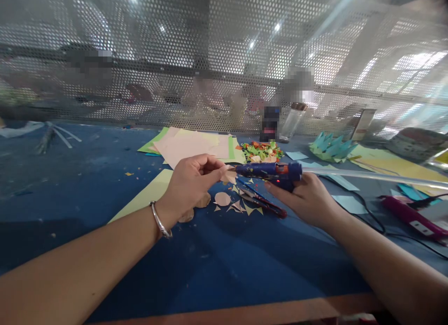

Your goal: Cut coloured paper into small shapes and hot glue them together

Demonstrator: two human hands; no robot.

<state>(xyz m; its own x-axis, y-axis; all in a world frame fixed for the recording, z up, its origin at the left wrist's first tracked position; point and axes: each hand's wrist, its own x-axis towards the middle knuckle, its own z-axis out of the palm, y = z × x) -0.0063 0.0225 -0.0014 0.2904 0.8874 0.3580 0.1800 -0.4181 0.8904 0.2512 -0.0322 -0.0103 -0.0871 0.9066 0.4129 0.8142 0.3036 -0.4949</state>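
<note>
In my right hand (311, 199) is a blue hot glue gun (259, 170), its nozzle pointing left and a long clear glue stick (367, 174) running out of its back. My left hand (196, 182) pinches a small pale pink paper piece (230, 176) right at the nozzle tip. Below the hands lie a pink paper disc (222, 199), tan discs (203, 201) partly under my left wrist, and paper offcuts (249, 209). A pair of scissors (268, 204) with red handles rests under the glue gun.
Coloured paper sheets (196, 145) lie behind my left hand, beside a heap of green and orange scraps (262, 151). To the right are a blue paper crown (331, 148), a magenta power strip (415, 217) and black cables. A glass bottle (293, 122) stands by the perforated metal screen (157, 59).
</note>
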